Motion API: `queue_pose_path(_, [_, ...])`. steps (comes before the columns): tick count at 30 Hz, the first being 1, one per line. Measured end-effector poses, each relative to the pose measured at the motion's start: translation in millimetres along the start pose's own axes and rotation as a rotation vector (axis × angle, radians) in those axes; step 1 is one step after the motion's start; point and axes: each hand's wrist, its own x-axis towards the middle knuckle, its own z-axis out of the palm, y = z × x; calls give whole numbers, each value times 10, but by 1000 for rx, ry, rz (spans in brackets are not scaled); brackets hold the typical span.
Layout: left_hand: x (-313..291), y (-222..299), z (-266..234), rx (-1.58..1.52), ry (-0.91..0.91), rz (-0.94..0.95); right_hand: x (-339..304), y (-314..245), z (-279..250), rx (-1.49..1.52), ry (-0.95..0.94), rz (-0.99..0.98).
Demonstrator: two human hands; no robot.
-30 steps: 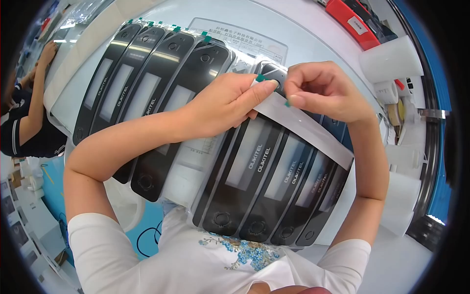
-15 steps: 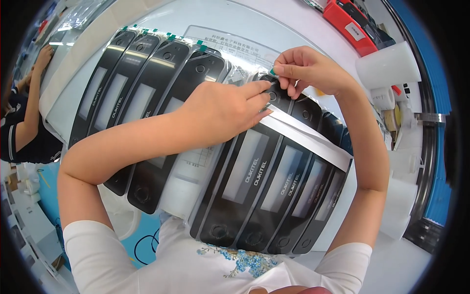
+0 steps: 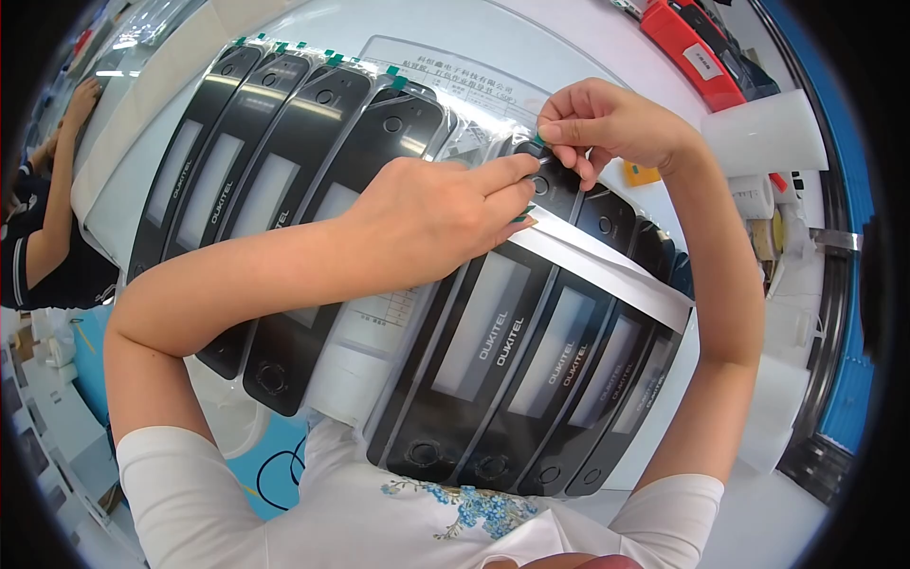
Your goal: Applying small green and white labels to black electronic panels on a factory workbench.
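Overlapping panels [image 3: 284,180] lie on the table [image 3: 569,57], strip [image 3: 607,270] across them.

View: one head camera, the left of a pair worn on my head.
Facing: steeply down over my chest onto the white worktable [image 3: 588,57].
Nearness: close; my forearms rise from the lower edge, and the row of glossy black phone-front panels [image 3: 512,351] fills the middle.
Distortion: fisheye, with straight edges bowing toward a dark rim.
Shared: no second view to compare.

A bright white worktable [image 3: 569,47] fills the room, a blue floor [image 3: 848,379] at its edge, another person's arm [image 3: 57,152] leaning nearby.
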Motion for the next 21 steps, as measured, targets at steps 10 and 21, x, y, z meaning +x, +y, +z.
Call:
queue_pose_path(10, [134, -21, -95, 21, -54, 15, -149, -36, 148, -51, 230, -5])
queue_pose_path(21, [359, 265, -312, -1322, -327, -683, -848, 11, 559, 164, 304, -223])
